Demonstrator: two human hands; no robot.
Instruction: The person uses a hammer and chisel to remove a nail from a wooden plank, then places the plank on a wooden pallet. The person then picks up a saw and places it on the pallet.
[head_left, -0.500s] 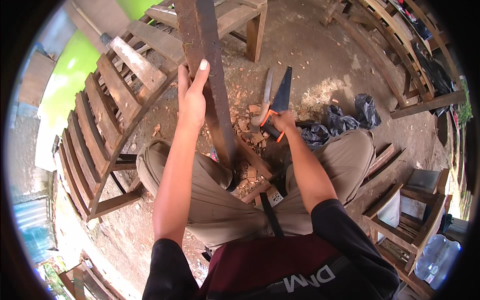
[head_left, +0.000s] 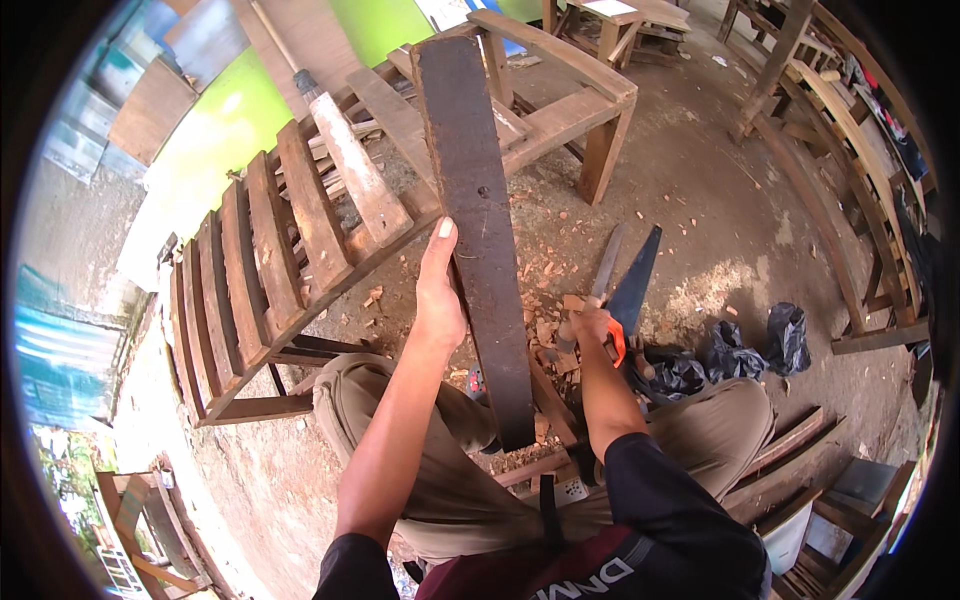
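The left hand [head_left: 440,300] grips the dark plank [head_left: 480,230] mid-length; right of the plank, the right hand [head_left: 590,328] closes around the handsaw [head_left: 630,285] handle. Brace the plank firmly first.

One head-worn fisheye view looks steeply down, close over the lap.

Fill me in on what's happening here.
A person sits on the dirt ground, working on wood. Their left hand steadies a long dark plank that stands upright between their knees. Their right hand grips the orange handle of a handsaw, its blade pointing away over the ground to the right of the plank. Wood chips lie scattered around the base. A slatted wooden chair frame stands to the left, and black plastic bags lie to the right.
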